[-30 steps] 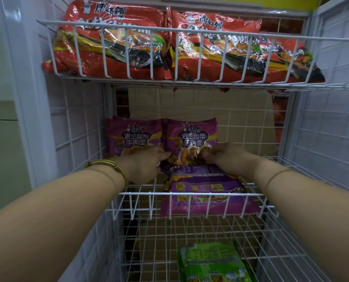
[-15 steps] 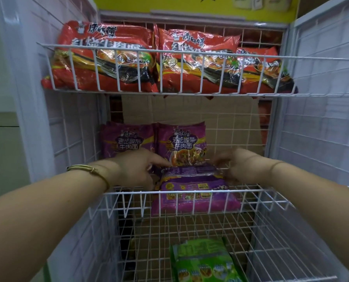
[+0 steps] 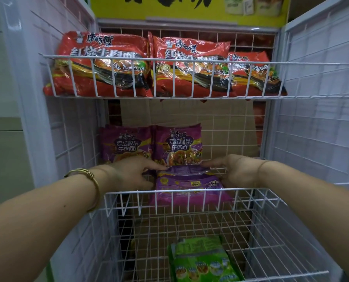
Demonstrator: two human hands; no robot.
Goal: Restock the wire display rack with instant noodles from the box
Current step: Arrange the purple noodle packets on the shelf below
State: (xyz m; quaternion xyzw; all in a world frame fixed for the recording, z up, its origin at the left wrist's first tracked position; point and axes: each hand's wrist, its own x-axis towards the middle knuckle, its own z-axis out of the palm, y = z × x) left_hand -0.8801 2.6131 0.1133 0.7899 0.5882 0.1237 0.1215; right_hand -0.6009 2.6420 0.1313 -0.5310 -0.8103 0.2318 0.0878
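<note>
Flat purple pack (image 3: 188,182) lies on the rack's (image 3: 251,190) middle shelf, center frame, with the front rail wires crossing its near edge. Left hand (image 3: 133,174) and right hand (image 3: 238,171) flank it, fingers stretched fairly straight, tips touching its far corners, no pinch. 2 upright purple packs (image 3: 177,145) stand right behind it. 3 red packs (image 3: 102,64) fill the top shelf and a green pack (image 3: 200,259) lies on the bottom one. Cardboard (image 3: 220,123) backs the rack. Yellow sign (image 3: 190,7) up top, pale wall (image 3: 3,98) at left.
</note>
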